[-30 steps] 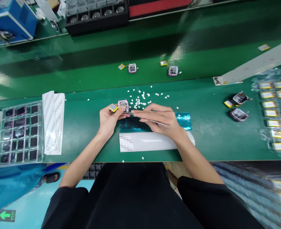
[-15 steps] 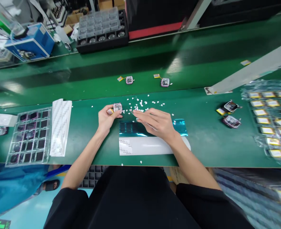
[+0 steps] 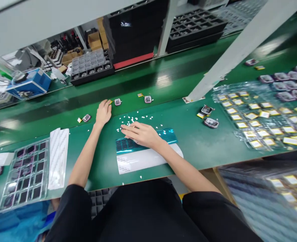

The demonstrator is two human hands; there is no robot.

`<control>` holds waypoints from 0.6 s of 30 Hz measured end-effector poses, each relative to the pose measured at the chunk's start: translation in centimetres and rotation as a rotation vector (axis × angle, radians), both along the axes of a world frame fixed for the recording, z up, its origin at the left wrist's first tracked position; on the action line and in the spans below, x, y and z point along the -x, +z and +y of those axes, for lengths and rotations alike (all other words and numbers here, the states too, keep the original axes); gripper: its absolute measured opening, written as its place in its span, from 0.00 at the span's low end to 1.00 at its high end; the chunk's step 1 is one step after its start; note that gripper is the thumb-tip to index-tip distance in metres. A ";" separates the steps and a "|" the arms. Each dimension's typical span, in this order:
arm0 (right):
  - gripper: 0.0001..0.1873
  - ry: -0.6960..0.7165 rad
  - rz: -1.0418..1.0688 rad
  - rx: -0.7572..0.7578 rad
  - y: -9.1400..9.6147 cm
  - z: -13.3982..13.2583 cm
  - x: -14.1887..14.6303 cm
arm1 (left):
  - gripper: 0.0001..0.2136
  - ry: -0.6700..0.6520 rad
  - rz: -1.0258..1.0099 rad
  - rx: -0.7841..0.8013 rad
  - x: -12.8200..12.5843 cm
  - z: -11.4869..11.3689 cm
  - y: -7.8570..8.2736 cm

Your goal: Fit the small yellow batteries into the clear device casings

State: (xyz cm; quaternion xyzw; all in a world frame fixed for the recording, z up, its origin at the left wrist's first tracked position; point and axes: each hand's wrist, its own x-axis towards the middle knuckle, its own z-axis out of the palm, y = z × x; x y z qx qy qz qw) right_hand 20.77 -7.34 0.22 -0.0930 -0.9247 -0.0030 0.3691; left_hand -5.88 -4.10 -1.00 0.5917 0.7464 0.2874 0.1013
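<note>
My left hand (image 3: 103,113) reaches over the far green strip, fingers stretched out. Its fingertips are at a small yellow-edged battery (image 3: 110,102), wired to a small square device housing (image 3: 117,102); whether they grip it I cannot tell. To the left of that hand lies another open housing (image 3: 86,117) with its battery (image 3: 79,120). My right hand (image 3: 144,134) is closed round tweezers (image 3: 122,127), mostly hidden by the fingers, beside scattered small white stickers (image 3: 132,120). Beneath the right hand are a teal film sheet (image 3: 168,136) and a white backing sheet (image 3: 143,162).
A third housing (image 3: 147,99) lies on the strip. Two more housings (image 3: 211,122) sit right of centre, near a white post (image 3: 213,74) and a plastic tray of batteries (image 3: 250,116). At left are paper strips (image 3: 58,158) and a clear tray (image 3: 25,171).
My left hand has let go of the device housing, now lying on the far strip at left, and moved forward to another one. The right hand stays near the stickers. The view has shifted right.
</note>
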 end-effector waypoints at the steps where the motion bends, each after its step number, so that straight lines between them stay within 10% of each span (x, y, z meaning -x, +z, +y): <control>1: 0.09 -0.018 -0.002 0.038 -0.2 0.1 0.0 | 0.15 -0.014 -0.023 0.010 -0.7 1.4 -0.4; 8: 0.14 -0.120 0.049 0.143 -0.6 0.6 -0.3 | 0.06 0.049 -0.198 0.024 -1.8 4.6 -0.3; 14: 0.17 -0.120 0.099 0.164 -0.7 0.1 -0.2 | 0.06 0.062 -0.397 -0.116 -5.2 -3.1 0.9; 18: 0.15 -0.131 0.092 0.319 -0.9 -0.8 0.5 | 0.20 -0.012 -0.976 -0.163 -9.3 -9.7 2.0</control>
